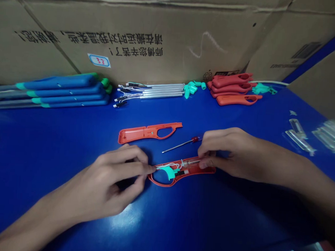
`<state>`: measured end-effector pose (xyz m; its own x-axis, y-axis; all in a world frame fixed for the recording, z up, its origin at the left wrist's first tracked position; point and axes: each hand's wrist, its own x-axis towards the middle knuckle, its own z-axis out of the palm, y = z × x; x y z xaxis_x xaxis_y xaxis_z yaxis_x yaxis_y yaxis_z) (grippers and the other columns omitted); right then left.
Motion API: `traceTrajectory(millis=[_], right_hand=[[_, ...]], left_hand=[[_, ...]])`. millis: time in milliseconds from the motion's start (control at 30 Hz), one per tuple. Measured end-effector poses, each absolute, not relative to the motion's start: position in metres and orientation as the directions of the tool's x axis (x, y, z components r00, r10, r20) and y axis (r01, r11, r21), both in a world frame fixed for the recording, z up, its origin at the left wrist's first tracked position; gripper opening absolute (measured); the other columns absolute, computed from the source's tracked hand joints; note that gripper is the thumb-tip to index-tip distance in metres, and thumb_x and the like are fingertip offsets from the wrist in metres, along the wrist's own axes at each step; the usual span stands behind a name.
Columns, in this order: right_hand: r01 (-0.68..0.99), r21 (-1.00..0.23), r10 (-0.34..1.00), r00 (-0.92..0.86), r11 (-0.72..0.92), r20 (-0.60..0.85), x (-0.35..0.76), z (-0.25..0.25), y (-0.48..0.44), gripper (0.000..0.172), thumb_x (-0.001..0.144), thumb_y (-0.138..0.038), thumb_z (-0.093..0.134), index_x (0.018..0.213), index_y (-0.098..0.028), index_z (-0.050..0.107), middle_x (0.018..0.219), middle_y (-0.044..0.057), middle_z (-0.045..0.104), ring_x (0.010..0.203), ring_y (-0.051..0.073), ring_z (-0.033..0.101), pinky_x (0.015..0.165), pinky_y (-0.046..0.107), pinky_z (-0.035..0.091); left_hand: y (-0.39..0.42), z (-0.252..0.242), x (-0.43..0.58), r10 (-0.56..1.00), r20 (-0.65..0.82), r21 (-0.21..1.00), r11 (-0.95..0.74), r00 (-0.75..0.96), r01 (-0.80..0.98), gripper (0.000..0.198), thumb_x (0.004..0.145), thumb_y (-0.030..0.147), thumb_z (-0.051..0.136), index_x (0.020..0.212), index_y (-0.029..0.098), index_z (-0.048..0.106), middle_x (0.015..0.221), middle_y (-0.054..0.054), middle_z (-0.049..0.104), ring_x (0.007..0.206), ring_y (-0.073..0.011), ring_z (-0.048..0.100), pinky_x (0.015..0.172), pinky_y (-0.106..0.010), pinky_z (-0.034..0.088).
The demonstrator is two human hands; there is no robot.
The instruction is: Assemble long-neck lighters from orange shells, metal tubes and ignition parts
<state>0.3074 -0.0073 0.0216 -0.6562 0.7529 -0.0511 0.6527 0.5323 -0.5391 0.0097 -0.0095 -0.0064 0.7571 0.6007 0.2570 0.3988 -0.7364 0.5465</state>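
Observation:
An orange plastic handle shell (194,170) lies on the blue table (58,143) between my hands, with a teal trigger (168,172), white wires and a small clear part set inside it. My left hand (117,180) pinches the shell's left end, fingers curled. My right hand (224,150) presses fingertips onto the parts at the shell's right end. A second, empty orange shell half (149,132) lies just beyond. A thin screwdriver with a red handle (183,144) rests between them.
Along the cardboard wall (171,37) at the back lie blue finished tubes (55,91), metal tubes with wires (152,90), loose teal triggers (191,88) and a stack of orange shells (232,87). Clear plastic parts (303,137) lie at the right.

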Motion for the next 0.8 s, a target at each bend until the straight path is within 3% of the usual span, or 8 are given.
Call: traceTrajectory(millis=[200,333,600,800], right_hand=[[0.664,-0.524,0.754,-0.654,0.534,-0.061,0.306,0.0247,-0.0088,0.016,0.088,-0.011,0.059,0.078,-0.019,0.068,0.079,0.002,0.063,0.07,0.013,0.058,0.06,0.024,0.04],[0.669,-0.526,0.748,-0.658,0.526,-0.09,0.3073,0.0263,-0.0098,0.011,0.092,-0.022,0.062,0.083,-0.02,0.069,0.085,0.002,0.065,0.075,0.014,0.059,0.062,0.025,0.042],[0.68,-0.528,0.744,-0.655,0.508,-0.128,0.3102,0.0308,-0.0125,0.018,0.095,-0.036,0.06,0.09,-0.022,0.07,0.087,0.002,0.064,0.077,0.015,0.059,0.062,0.027,0.041],[0.659,-0.532,0.732,-0.674,0.532,-0.102,0.3084,0.0316,-0.0124,0.012,0.093,-0.024,0.057,0.09,-0.021,0.069,0.086,0.003,0.064,0.075,0.015,0.058,0.063,0.027,0.04]], left_hand=[[-0.0083,-0.0066,0.0106,0.6,0.261,0.54,-0.74,0.756,0.401,0.025,0.091,0.01,0.054,0.104,0.02,0.072,0.097,-0.004,0.066,0.083,-0.0113,0.065,0.072,-0.021,0.053],[-0.0087,-0.0082,0.0095,0.604,0.268,0.541,-0.739,0.75,0.401,0.024,0.09,0.011,0.055,0.106,0.019,0.07,0.097,-0.004,0.067,0.085,-0.012,0.065,0.074,-0.023,0.054],[-0.0092,-0.008,0.0107,0.612,0.265,0.538,-0.736,0.746,0.412,0.018,0.09,0.012,0.055,0.102,0.018,0.067,0.096,-0.004,0.069,0.089,-0.0135,0.066,0.078,-0.024,0.055],[-0.0106,-0.0068,0.0099,0.617,0.264,0.537,-0.733,0.742,0.418,0.014,0.091,0.011,0.054,0.099,0.018,0.063,0.094,-0.002,0.067,0.089,-0.0121,0.064,0.078,-0.024,0.052]])
